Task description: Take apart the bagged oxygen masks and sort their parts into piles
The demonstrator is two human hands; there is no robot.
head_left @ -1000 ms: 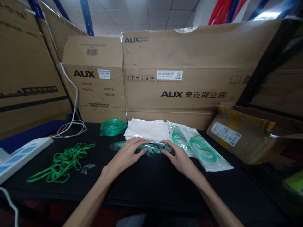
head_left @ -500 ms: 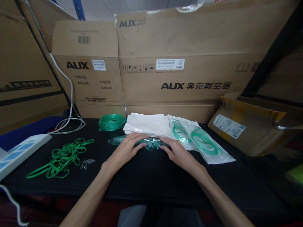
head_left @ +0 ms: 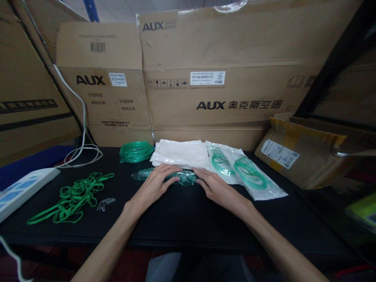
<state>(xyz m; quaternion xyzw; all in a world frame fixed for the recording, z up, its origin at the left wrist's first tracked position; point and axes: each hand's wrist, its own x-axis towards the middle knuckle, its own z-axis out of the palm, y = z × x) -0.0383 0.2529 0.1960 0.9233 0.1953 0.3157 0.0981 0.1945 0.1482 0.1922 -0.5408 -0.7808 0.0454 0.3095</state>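
Clear plastic crinkles under both palms: the clear packet [head_left: 182, 178] with green tubing inside lies on the black table [head_left: 188, 219], just near of the white bag stack [head_left: 180, 154]. Since a second ago the left hand [head_left: 155, 184] and right hand [head_left: 216, 188] have drawn closer together over it, fingers spread flat and pressing, not clenched. Green bands [head_left: 73, 196] lie well apart at left; sealed packets [head_left: 246, 176] sit just right.
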